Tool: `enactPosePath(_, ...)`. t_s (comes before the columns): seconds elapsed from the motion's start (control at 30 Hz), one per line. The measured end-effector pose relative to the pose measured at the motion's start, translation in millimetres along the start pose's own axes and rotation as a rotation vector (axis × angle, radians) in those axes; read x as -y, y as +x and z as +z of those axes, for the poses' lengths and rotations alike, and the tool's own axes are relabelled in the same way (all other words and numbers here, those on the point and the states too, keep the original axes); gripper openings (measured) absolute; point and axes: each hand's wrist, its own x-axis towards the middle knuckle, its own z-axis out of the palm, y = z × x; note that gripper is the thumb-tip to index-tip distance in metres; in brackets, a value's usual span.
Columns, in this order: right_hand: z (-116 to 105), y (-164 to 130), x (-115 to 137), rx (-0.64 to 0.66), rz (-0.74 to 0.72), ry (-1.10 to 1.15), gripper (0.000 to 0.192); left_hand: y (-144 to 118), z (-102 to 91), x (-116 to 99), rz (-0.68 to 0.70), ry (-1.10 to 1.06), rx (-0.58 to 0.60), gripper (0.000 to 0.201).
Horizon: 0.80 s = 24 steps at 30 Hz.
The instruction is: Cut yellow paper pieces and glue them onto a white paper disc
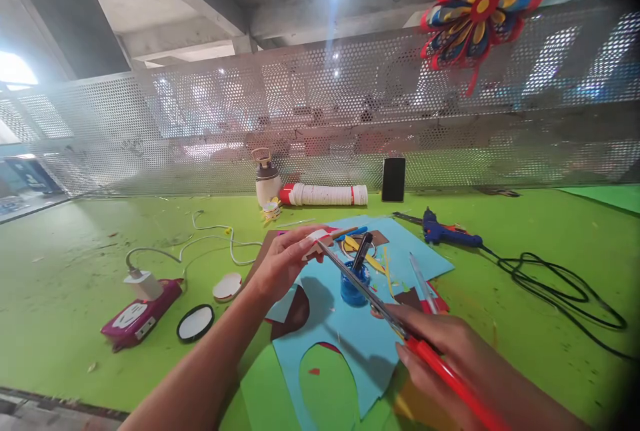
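Scissors (373, 298) | blades point up-left | right hand (440, 351) grips handle | left hand (285, 261) pinches paper piece (317, 241)

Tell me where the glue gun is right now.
The blue glue gun lies on the green table right of centre, beyond the right hand, at the far right edge of the blue paper.

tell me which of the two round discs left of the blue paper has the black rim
The nearer disc, lying beside the magenta power strip, has the black rim. The other disc, farther back toward the left hand, is white with a reddish edge.
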Motion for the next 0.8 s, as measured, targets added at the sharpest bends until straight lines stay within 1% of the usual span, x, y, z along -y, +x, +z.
enactPosePath(0.1, -3, 1, 0, 0.078, 0.028, 0.024, 0.028, 0, 1.0, -1, -0.008, 0.004, -0.005, 0.029)
enactPosePath(0.17, -5, 2, 1, 0.095, 0.033, 0.003, 0.026, 0, 1.6, -1, -0.009, 0.005, -0.009, 0.029)
enactPosePath(0.37, -8, 3, 9, 0.075, 0.059, -0.006, 0.023, 0, 2.1, -1, -0.01, -0.007, -0.014, 0.028)
enactPosePath(0.57, -5, 3, 8, 0.046, 0.097, 0.006, 0.021, 0, 1.8, 0, -0.02, 0.0, -0.02, 0.029)
enactPosePath(0.67, -4, 3, 8, 0.062, 0.115, 0.021, 0.017, 0, 2.3, -1, -0.021, 0.016, -0.029, 0.029)
enactPosePath(0.8, -6, 3, 12, 0.084, 0.129, -0.03, 0.02, -1, 2.3, 0, -0.021, 0.022, -0.043, 0.029)
